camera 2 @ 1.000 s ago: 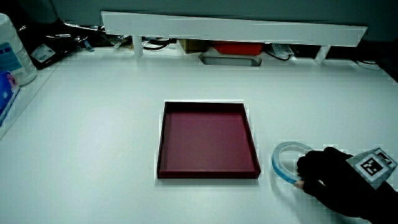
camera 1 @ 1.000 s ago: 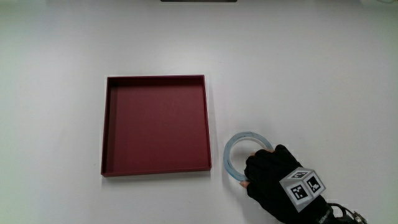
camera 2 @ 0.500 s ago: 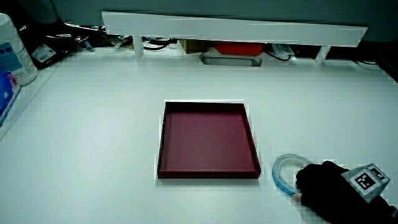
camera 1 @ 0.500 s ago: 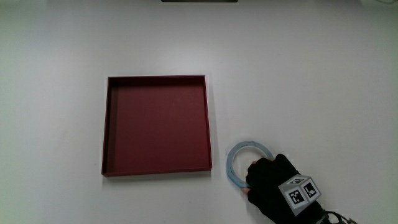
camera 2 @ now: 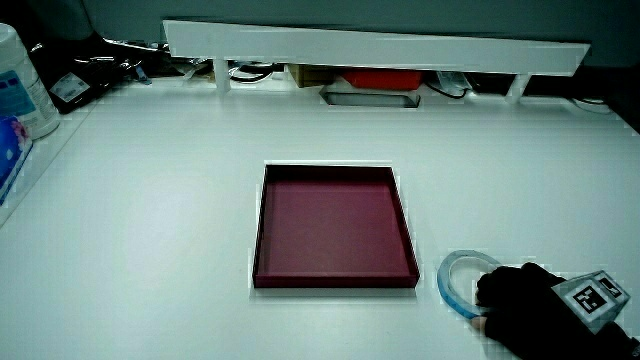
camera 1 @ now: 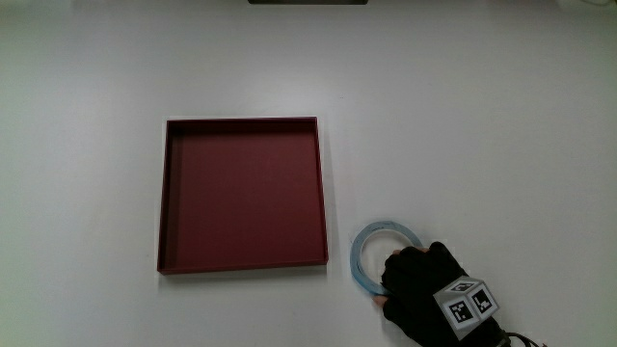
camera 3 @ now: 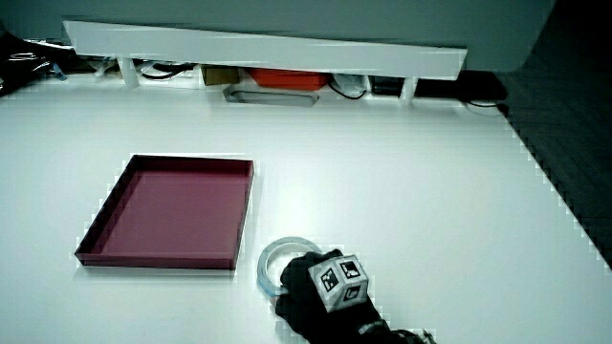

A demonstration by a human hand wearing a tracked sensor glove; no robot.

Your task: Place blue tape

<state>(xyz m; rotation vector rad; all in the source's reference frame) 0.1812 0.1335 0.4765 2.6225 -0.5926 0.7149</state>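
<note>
A pale blue ring of tape (camera 1: 369,247) lies on the white table beside the corner of the dark red tray (camera 1: 241,195) that is nearest the person. The gloved hand (camera 1: 424,294) covers the part of the ring nearest the person, its fingers curled over the band. Both side views show the tape (camera 2: 456,279) (camera 3: 273,262) with the hand (camera 2: 530,305) (camera 3: 316,291) on it and the tray (camera 2: 335,225) (camera 3: 172,212) beside it. The tray holds nothing.
A low white partition (camera 2: 375,45) runs along the table edge farthest from the person, with cables and a red box under it. A white bottle (camera 2: 22,85) stands at a table corner near the partition.
The hand and the tape ring have slid a little toward the person, away from the tray's middle. The fingers stay curled on the ring.
</note>
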